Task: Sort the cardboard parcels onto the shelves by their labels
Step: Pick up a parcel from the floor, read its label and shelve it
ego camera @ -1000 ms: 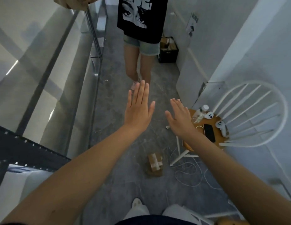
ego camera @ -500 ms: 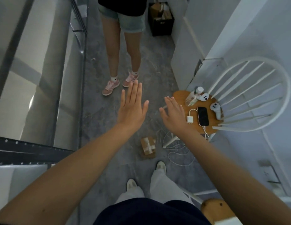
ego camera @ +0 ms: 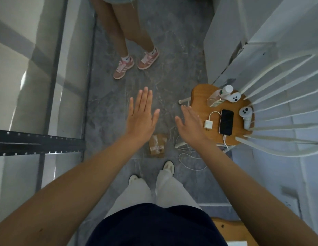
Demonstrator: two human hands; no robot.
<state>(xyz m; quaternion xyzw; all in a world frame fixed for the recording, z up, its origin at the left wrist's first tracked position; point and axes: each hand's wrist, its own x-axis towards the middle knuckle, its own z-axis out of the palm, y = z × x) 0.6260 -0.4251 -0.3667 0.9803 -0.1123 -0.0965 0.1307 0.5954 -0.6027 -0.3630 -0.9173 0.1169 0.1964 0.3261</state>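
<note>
A small cardboard parcel (ego camera: 157, 145) with clear tape lies on the grey floor just ahead of my feet. My left hand (ego camera: 141, 118) hovers above and a little left of it, palm down, fingers spread, holding nothing. My right hand (ego camera: 191, 122) hovers to the parcel's upper right, also flat and empty. Both hands are well above the floor and apart from the parcel. The metal shelf rack (ego camera: 39, 142) with pale boards runs along the left side.
Another person's legs in pink shoes (ego camera: 136, 63) stand ahead on the floor. At the right is a white chair (ego camera: 279, 96) with a wooden seat (ego camera: 199, 94) bearing a phone (ego camera: 226, 124), charger, bottle and two white controllers. White cables (ego camera: 188, 162) trail beside the parcel.
My view has tilted downward: the other person's torso left the frame and my own legs and feet came in. Both hands stayed flat and empty, now lower over the parcel.
</note>
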